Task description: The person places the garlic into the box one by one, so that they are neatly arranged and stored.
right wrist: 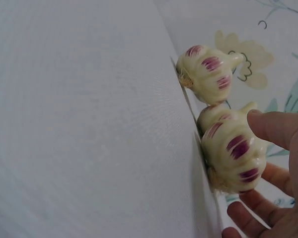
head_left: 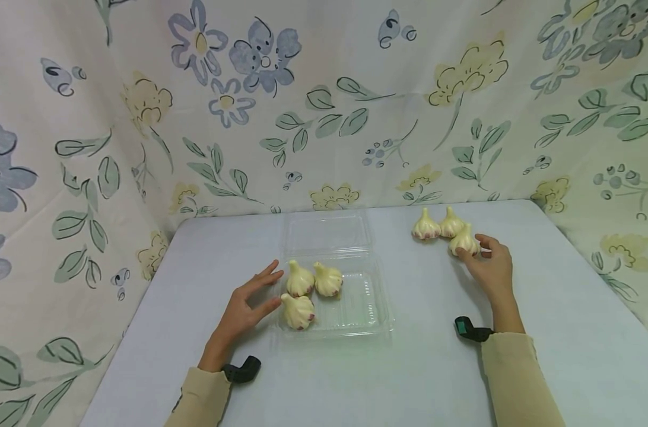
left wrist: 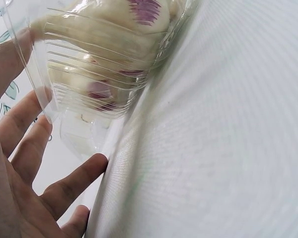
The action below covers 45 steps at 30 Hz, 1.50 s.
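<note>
My right hand (head_left: 492, 267) holds a garlic bulb (head_left: 464, 242) between thumb and fingers at the table's far right. In the right wrist view the purple-streaked bulb (right wrist: 236, 153) has the thumb at its neck and fingers along its far side. Two more garlic bulbs, one at the left (head_left: 425, 226) and one behind (head_left: 451, 223), stand beside it. My left hand (head_left: 244, 305) is spread at the left side of a clear plastic clamshell box (head_left: 364, 323), thumb and fingers touching its wall. Three garlic bulbs (head_left: 298, 311) sit in the box's left part.
The box's clear lid (head_left: 328, 232) lies folded back behind it. A white table (head_left: 425, 367) carries everything. Behind and at the sides hangs a flowered curtain (head_left: 324, 166). Each wrist wears a black camera, such as the right one (head_left: 470, 330).
</note>
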Available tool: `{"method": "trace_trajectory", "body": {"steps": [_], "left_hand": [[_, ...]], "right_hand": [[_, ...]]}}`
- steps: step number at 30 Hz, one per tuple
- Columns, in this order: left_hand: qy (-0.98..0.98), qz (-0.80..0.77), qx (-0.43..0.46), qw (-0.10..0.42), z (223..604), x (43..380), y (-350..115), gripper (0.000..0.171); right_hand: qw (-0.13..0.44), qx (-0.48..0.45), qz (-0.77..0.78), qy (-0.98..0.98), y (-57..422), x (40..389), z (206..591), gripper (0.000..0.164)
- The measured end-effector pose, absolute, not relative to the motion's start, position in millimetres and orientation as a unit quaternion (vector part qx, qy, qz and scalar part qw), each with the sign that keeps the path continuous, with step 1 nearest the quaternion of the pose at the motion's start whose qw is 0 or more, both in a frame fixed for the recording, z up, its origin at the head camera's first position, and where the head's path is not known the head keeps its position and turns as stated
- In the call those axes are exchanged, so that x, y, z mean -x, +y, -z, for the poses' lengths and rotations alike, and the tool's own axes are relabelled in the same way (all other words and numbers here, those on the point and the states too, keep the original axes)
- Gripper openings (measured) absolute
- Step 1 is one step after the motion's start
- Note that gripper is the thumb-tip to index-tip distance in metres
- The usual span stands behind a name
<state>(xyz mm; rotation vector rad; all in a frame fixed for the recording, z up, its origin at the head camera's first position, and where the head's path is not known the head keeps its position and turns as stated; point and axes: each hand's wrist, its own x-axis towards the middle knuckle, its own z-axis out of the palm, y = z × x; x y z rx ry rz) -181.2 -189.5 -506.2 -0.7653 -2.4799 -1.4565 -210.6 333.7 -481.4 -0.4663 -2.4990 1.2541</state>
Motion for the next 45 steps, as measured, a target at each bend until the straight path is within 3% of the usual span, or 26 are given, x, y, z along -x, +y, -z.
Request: {"method": "trace_trajectory", "body": {"steps": [33,45], "left_hand": [[-0.833,0.487,0.249,0.082,503.2,178.9,-187.3,0.055],[-0.832,0.491,0.246,0.076,505.6,181.1,-188.0,0.055]], "right_hand": [[0.101,0.132,-0.428,-0.889,336.3,209.3,481.5,0.078],[0.106,0.110,-0.423,-0.893,338.7,208.2,481.6,0.073]]}}
